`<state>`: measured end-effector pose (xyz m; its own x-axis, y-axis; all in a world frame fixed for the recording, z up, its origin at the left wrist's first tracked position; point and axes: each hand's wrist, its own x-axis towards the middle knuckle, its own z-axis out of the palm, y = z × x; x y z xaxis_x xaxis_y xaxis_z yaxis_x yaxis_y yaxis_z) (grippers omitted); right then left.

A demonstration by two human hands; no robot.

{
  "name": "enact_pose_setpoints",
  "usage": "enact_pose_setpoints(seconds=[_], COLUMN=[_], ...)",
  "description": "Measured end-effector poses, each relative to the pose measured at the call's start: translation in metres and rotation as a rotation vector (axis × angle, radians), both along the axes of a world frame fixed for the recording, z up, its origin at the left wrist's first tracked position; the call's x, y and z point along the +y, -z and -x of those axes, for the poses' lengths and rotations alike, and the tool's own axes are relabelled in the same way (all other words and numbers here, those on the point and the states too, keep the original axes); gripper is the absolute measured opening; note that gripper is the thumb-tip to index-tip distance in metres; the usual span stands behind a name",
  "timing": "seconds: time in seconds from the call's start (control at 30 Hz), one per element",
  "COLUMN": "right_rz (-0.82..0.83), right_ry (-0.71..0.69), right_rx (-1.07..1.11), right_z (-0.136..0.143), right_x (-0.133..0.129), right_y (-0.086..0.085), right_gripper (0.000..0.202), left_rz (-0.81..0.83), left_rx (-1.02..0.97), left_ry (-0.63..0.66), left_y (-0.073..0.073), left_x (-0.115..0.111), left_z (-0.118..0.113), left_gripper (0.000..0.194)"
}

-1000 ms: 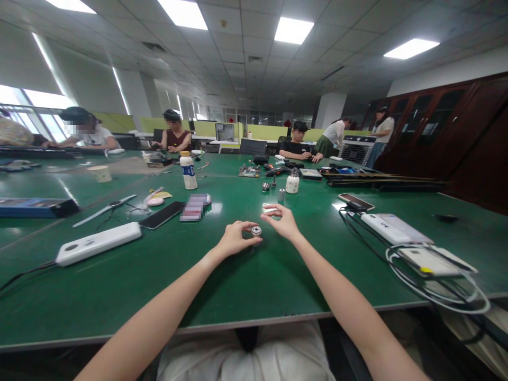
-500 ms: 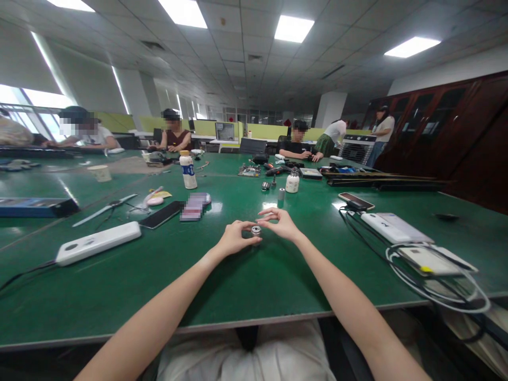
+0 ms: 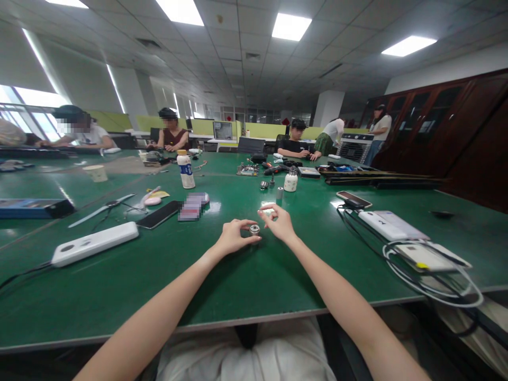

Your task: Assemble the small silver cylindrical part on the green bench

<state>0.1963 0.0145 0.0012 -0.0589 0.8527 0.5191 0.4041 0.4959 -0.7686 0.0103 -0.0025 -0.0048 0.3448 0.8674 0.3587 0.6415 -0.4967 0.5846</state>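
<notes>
My left hand (image 3: 235, 236) rests low over the green table, its thumb and fingers closed around a small round metal part (image 3: 254, 230). That part stands upright, with a ring-shaped top and dark openings facing up. Just to its right and slightly higher, my right hand (image 3: 280, 224) is raised, apart from the part. Its thumb and forefinger come together in a pinch; whatever may lie between the tips is too small to make out. Beyond the right hand stand a small grey metal cylinder (image 3: 280, 193), a dark metal fitting (image 3: 272, 181) and another short metal piece (image 3: 264, 185).
A white round bottle (image 3: 291, 181) and a labelled drink bottle (image 3: 186, 170) stand farther back. Leftward lie a white power bank (image 3: 95, 244) and a black phone (image 3: 160, 214). Tangled cables (image 3: 391, 256) and white devices (image 3: 383, 226) occupy the right. Several people sit or stand beyond.
My right hand has drawn back from the metal part, and its fingers have curled into a pinch. My left hand keeps its hold. The view has shifted slightly.
</notes>
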Motion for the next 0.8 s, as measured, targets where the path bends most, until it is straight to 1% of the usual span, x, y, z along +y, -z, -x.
enact_pose_setpoints(seconds=[0.07,0.17,0.23,0.33,0.4,0.43,0.5,0.57,0.63,0.73,0.8], right_rz=[0.008,0.011,0.011,0.010,0.004,0.000,-0.001,0.004,0.006,0.005,0.007], right_ry=[0.040,0.081,0.088,0.093,0.103,0.108,0.116,0.119,0.122,0.123,0.119], right_rx=[0.052,0.090,0.096,0.097,0.096,0.095,0.090,0.084,0.077,0.072,0.073], right_z=[-0.003,-0.006,-0.007,-0.007,-0.007,-0.007,-0.007,-0.008,-0.008,-0.008,-0.008], right_x=[0.002,0.004,0.005,0.005,0.006,0.006,0.006,0.006,0.006,0.006,0.005], right_y=[0.000,-0.001,-0.002,-0.002,-0.001,-0.001,-0.001,0.000,0.000,-0.001,-0.001], right_gripper=[0.031,0.034,0.035,0.034,0.033,0.033,0.032,0.032,0.032,0.031,0.030], left_rz=[-0.036,-0.100,-0.130,-0.191,-0.228,-0.226,-0.144,-0.021,-0.003,-0.121,-0.198], left_rx=[-0.039,-0.096,-0.106,-0.121,-0.117,-0.099,0.002,0.110,0.136,0.045,-0.026], left_ry=[-0.022,-0.074,-0.087,-0.085,-0.139,-0.187,-0.277,-0.285,-0.295,-0.301,-0.251], left_y=[-0.002,-0.003,-0.004,-0.004,-0.002,0.001,0.007,0.013,0.016,0.012,0.005], left_x=[-0.001,-0.001,0.001,0.009,0.017,0.021,0.029,0.035,0.036,0.031,0.024], left_z=[-0.001,-0.001,-0.001,0.002,0.009,0.014,0.024,0.032,0.035,0.028,0.020], left_gripper=[0.046,0.030,0.023,0.021,0.021,0.019,0.015,0.010,0.010,0.014,0.016])
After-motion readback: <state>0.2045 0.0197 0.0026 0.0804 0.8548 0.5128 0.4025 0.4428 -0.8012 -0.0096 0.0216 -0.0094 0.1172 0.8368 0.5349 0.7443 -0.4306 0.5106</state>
